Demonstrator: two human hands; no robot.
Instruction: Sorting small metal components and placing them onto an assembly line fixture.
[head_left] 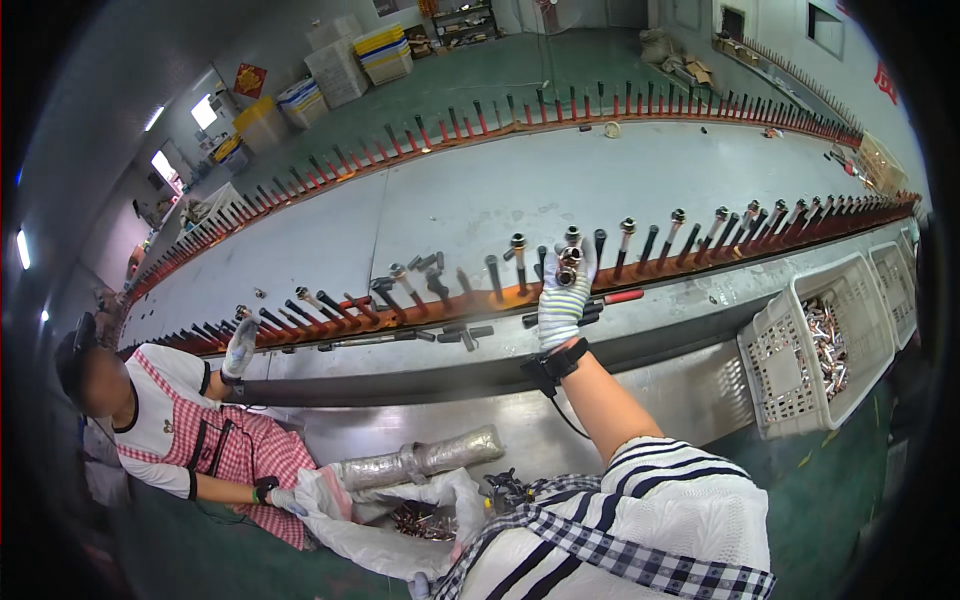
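Observation:
My right hand point(562, 308), in a striped white glove, is raised at the near row of upright pegs. Its fingers are closed round a few shiny metal fittings point(569, 266). Just beyond them, another chrome fitting tops a peg point(573, 234). Black-sleeved pegs point(493, 275) stand to the left, some capped with similar fittings. At the lower edge, a bit of my gloved left hand point(420, 585) shows beside a white sack point(350, 540); its fingers are mostly hidden. Small metal parts point(422, 522) lie inside the sack's mouth.
A co-worker point(215, 430) in a red checked apron stands left, one gloved hand at the pegs, the other at the sack. White crates point(775, 385) with metal parts stand right. Loose black sleeves point(465, 335) lie on the ledge. A wrapped roll point(420, 458) lies behind the sack.

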